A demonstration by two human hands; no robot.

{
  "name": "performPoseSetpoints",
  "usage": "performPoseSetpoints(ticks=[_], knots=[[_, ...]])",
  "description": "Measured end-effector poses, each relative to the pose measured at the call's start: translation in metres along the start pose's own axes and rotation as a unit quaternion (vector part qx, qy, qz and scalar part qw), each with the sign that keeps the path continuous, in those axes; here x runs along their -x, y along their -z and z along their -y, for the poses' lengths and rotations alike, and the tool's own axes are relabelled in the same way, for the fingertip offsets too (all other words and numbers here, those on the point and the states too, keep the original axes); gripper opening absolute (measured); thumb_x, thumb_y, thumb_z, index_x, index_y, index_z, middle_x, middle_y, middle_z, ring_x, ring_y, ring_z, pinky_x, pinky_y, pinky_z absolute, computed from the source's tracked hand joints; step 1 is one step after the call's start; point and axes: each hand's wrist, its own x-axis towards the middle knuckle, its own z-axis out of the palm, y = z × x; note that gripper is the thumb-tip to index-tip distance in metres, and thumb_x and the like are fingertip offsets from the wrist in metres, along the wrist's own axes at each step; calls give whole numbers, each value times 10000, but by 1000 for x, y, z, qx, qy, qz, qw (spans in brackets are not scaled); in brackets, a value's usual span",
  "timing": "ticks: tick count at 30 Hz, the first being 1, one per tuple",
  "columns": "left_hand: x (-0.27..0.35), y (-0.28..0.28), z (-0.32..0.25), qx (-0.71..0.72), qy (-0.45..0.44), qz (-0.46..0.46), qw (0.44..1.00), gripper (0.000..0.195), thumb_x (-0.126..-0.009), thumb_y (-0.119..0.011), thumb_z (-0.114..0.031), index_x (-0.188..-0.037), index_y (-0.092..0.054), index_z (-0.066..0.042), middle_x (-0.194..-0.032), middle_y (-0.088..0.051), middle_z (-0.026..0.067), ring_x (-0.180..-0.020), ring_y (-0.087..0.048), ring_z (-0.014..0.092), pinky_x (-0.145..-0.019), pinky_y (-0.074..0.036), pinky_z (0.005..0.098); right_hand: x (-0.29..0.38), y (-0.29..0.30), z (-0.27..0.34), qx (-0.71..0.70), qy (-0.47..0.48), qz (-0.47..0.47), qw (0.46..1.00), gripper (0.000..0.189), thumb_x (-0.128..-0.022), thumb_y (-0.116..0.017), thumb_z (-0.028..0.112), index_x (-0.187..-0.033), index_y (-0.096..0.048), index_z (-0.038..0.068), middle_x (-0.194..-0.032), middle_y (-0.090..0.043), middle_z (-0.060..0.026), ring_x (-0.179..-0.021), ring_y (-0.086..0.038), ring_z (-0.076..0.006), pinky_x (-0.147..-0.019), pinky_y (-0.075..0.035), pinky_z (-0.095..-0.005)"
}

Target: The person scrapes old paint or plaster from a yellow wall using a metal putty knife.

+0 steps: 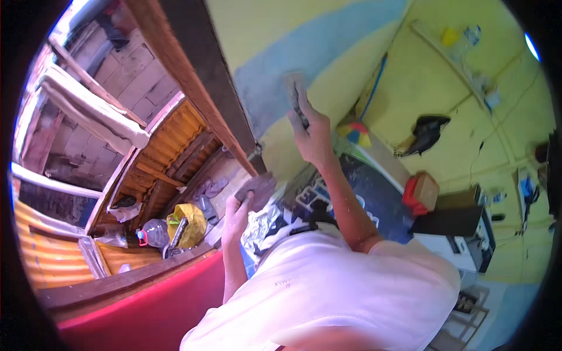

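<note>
My right hand (317, 138) grips a putty knife (293, 83), its blade close to or against the wall; contact is hard to tell. That wall (259, 94) is painted pale yellow with a broad blue band (333, 37). Lower and to the left, my left hand (237, 215) holds a flat, dusty grey-brown plate (259, 191) by its edge. Pale dust coats both hands. The plate is near the foot of a wooden door frame (206, 101), in front of the wall's lower corner.
Left of the frame is an opening onto corrugated sheets (180, 140), a yellow bag (191, 223), a large plastic bottle (153, 232) and slippers (208, 208). A red panel (153, 298) lies at lower left. On the right are a red box (419, 191), a cabinet (450, 223) and a multicoloured round object (356, 133).
</note>
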Motion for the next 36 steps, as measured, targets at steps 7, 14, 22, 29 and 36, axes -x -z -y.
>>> performPoseSetpoints(ticks=[7, 14, 22, 29, 36], knots=[[-15, -7, -23, 22, -4, -7, 1000, 295, -1004, -530, -132, -1238, -632, 16, -883, -599, -35, -767, -499, 63, -658, -421, 247, 38, 12, 2, -56, -75, 182, 979, 602, -948, -610, 103, -1511, -401, 73, -710, -544, 9, -580, -397, -35, -508, -369, -213], [-28, -12, -37, 33, -5, 10, 999, 312, -1007, -529, -130, -1254, -614, 41, -982, -630, -14, -852, -530, 70, -743, -452, 240, 13, 42, 54, -119, -191, 146, 963, 590, -915, -654, 116, -1469, -459, 54, -822, -628, -24, -689, -463, -51, -622, -423, -217], [-23, -16, -48, -76, 0, 98, 992, 328, -1000, -543, -140, -1267, -606, 39, -1006, -632, -25, -888, -522, 87, -799, -455, 277, 12, 9, 58, -109, 29, 134, 984, 581, -892, -674, 73, -1439, -486, 19, -797, -584, 26, -652, -395, -18, -566, -372, -201], [-16, -29, -56, -56, 20, 95, 994, 313, -1002, -545, -134, -1255, -613, 38, -924, -599, -30, -803, -501, 71, -718, -421, 225, 43, 48, 34, -182, -138, 166, 959, 572, -991, -560, 163, -1526, -377, 72, -734, -538, 6, -471, -430, -46, -456, -383, -217], [-27, -25, -55, -123, 18, 127, 984, 295, -1008, -545, -115, -1245, -615, 46, -846, -530, -50, -771, -452, 54, -679, -383, 219, 78, 59, -25, -246, -328, 116, 904, 525, -1043, -468, 224, -1545, -347, 128, -709, -523, -7, -428, -443, -51, -383, -374, -231]])
